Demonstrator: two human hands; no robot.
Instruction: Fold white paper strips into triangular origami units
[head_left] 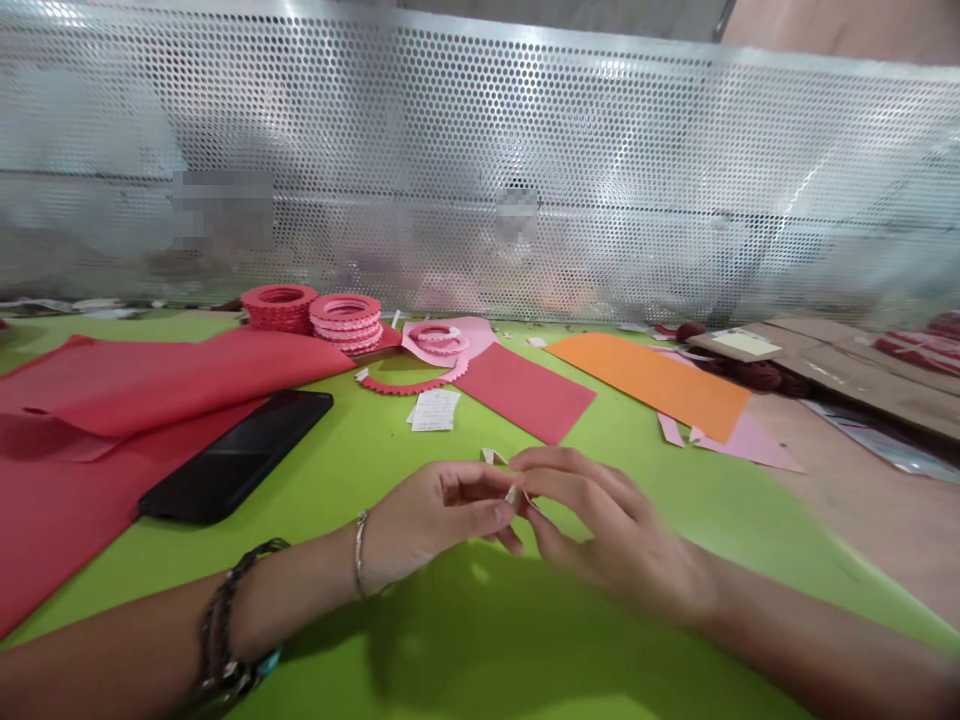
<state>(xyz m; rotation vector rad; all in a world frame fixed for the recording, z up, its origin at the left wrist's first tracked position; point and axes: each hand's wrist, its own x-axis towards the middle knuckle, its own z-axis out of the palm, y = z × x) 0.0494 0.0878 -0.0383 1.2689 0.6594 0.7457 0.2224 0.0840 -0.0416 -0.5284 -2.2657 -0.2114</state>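
Observation:
My left hand (439,515) pinches a small whitish strip (512,494), perhaps paper or tape, between thumb and fingers. From the right, my right hand (604,515) closes its fingertips on the same strip; its far end is partly hidden by the fingers. Just behind the fingertips shows another small folded pale scrap (491,456). Farther off are a printed white paper slip (434,411) and a curved strip with a red serrated edge (409,388). A flat red paper sheet (529,392) lies behind both hands.
A black phone (240,455) rests on large red sheets (150,385) at left. Stacks of red rings (279,308) and pink rings (345,322) stand at the back. At right lie an orange sheet (652,380) and cardboard (847,375). A perforated metal panel (450,130) borders the green table (480,640).

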